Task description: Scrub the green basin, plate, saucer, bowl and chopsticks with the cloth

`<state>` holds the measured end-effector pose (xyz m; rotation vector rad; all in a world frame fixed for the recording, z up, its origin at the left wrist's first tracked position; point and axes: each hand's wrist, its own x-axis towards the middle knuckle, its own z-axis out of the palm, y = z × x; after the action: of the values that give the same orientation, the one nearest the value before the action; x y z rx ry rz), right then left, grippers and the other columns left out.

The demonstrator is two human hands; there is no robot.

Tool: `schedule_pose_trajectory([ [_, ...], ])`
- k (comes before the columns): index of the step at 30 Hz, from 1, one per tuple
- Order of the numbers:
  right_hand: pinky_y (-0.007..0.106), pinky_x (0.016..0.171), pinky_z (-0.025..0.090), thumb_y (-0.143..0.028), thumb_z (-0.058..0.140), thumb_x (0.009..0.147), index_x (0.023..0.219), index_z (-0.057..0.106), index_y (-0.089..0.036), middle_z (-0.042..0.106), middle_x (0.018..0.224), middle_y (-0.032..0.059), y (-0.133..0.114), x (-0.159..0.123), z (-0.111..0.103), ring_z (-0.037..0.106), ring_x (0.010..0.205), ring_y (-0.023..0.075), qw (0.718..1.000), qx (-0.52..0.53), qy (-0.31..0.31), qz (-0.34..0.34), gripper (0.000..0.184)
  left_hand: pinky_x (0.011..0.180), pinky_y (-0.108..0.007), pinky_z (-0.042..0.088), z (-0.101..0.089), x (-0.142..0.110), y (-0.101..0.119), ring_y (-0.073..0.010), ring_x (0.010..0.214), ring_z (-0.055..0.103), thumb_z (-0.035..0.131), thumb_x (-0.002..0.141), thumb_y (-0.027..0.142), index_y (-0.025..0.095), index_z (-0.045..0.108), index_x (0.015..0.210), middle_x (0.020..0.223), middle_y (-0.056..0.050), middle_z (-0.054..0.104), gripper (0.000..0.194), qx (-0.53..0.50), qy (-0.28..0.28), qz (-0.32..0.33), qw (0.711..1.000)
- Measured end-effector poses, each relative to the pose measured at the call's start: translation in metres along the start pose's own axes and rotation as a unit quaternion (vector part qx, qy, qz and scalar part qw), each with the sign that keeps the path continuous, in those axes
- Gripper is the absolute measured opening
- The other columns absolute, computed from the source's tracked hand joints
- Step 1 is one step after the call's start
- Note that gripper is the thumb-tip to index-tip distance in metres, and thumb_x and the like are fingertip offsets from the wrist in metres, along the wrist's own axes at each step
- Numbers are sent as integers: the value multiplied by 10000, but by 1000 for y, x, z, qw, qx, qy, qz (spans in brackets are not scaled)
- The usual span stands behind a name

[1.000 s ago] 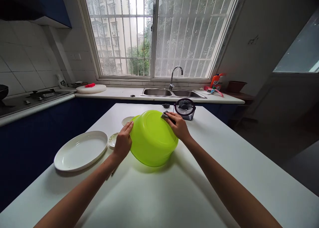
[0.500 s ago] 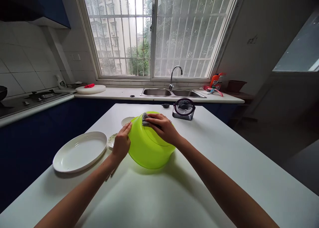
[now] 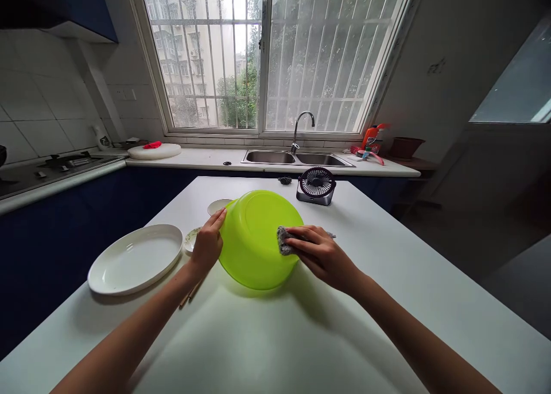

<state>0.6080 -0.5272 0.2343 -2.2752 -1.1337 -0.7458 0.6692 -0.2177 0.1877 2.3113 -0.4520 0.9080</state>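
A lime-green plastic basin (image 3: 258, 239) is tilted above the white table (image 3: 258, 342), its outer bottom turned up toward me. My left hand (image 3: 208, 242) grips its rim on the left, fingers on the outside and the thumb hidden. In my right hand (image 3: 325, 255) is a bunched grey cloth (image 3: 284, 241), pressed against the right part of the basin's outer surface. Left of my left hand lie a large white oval plate (image 3: 136, 260) and a small patterned dish (image 3: 191, 240), partly covered by that hand. Chopsticks (image 3: 189, 296) show beneath my left wrist.
Behind the basin is a white plate (image 3: 217, 206), partly hidden. A small black fan (image 3: 317, 185) and a dark scouring pad (image 3: 284, 180) stand near the table's far edge. Beyond are a double sink (image 3: 297, 158), a stove (image 3: 60, 167) and a round white board (image 3: 155, 151).
My right hand has slid the cloth from the basin's upper left across to its right side, uncovering the bottom. The left hand keeps its hold on the rim.
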Motion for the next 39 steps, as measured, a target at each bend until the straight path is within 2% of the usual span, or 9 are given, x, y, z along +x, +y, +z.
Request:
schedule_pose_trajectory([
  [6,517,947,511,-320,527,982,1171,727,-273,683,1247,98,36,-11,1,632,1117,300,994,-18,44,100,278,1097,-428,488,-2,1,2,-244,1269,594,424,873,65,183,581,1359,1391,-87,608,524,1,-12,16,1000],
  [12,538,1008,489,-436,528,972,1151,747,-269,679,1255,102,59,21,17,617,1156,314,986,4,68,155,329,1074,-417,510,-3,1,4,-245,1252,608,436,862,53,195,581,1359,1385,-86,613,537,15,-6,23,1000],
  [19,498,1023,486,-358,534,981,1188,725,-295,666,1285,83,34,56,31,618,1166,276,992,59,65,86,289,1061,-401,521,-3,1,1,-247,1228,625,434,835,14,199,586,1357,1370,-86,625,574,47,-8,21,999],
  [23,479,997,497,-327,510,995,1208,708,-305,665,1294,73,17,44,22,622,1166,261,996,73,40,36,292,1055,-394,524,-2,2,-2,-239,1211,638,430,824,4,212,575,1369,1369,-73,628,601,49,-12,23,998],
  [26,473,979,509,-342,511,999,1206,707,-315,667,1294,67,18,21,12,625,1164,261,996,82,29,36,287,1061,-411,517,-3,3,-2,-246,1220,631,432,843,30,199,581,1361,1373,-82,624,565,43,-13,24,999],
  [29,484,977,520,-397,551,978,1162,732,-304,685,1259,74,34,2,7,640,1140,271,992,79,52,82,275,1066,-422,512,-5,3,0,-250,1238,618,436,863,56,191,577,1365,1380,-88,617,538,34,-17,28,999],
  [32,513,1003,515,-510,581,933,1097,764,-268,694,1236,98,59,-4,11,653,1128,298,977,70,106,171,345,1058,-422,519,-7,4,3,-246,1239,617,441,878,77,211,563,1382,1391,-75,610,535,28,-20,32,999],
  [35,512,1004,518,-563,606,883,1065,777,-244,714,1199,102,82,7,20,666,1116,310,955,82,143,246,405,1062,-420,518,-7,4,4,-236,1245,613,438,873,66,224,557,1387,1385,-62,616,551,30,-16,36,999],
  [39,518,1004,508,-540,597,876,1062,777,-243,737,1151,85,98,38,32,666,1118,317,943,103,156,274,394,1063,-417,521,-7,3,2,-238,1256,605,433,873,54,225,560,1383,1382,-67,618,552,42,-12,40,998],
])
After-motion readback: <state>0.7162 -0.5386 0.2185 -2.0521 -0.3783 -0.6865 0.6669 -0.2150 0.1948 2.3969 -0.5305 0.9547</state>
